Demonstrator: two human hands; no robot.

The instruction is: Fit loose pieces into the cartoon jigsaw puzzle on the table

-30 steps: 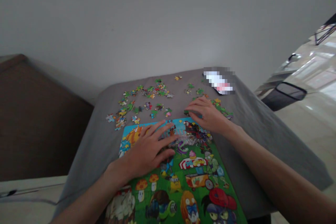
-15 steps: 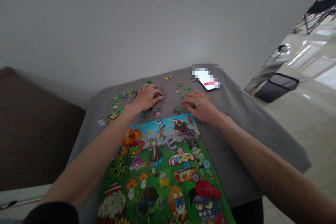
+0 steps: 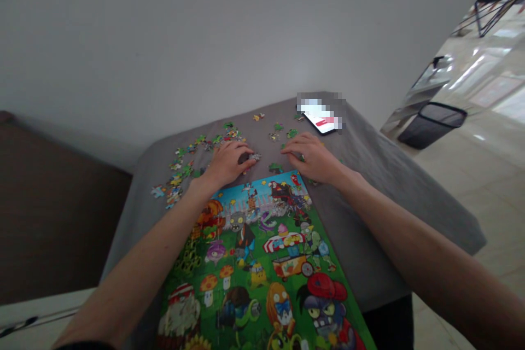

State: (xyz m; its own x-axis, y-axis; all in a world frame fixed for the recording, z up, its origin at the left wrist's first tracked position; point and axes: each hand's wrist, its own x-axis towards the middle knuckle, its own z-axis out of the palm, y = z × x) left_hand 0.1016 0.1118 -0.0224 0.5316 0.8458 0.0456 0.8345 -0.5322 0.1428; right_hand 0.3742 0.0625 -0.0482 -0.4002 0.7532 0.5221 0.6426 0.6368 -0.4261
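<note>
A colourful cartoon jigsaw puzzle lies assembled on a table under a grey cloth. Loose puzzle pieces are scattered beyond its far edge. My left hand rests just past the puzzle's top edge, fingers curled over a small puzzle piece at its fingertips. My right hand lies palm down beside it, fingers closed over loose pieces near the puzzle's top right corner; what it holds is hidden.
A phone with a lit screen lies at the table's far right. A black bin stands on the shiny floor to the right. A brown sofa is at the left, a plain wall behind.
My left hand left the puzzle's surface, reached to the loose pieces beyond it and has drawn back a little with a piece. My right hand stayed about where it was.
</note>
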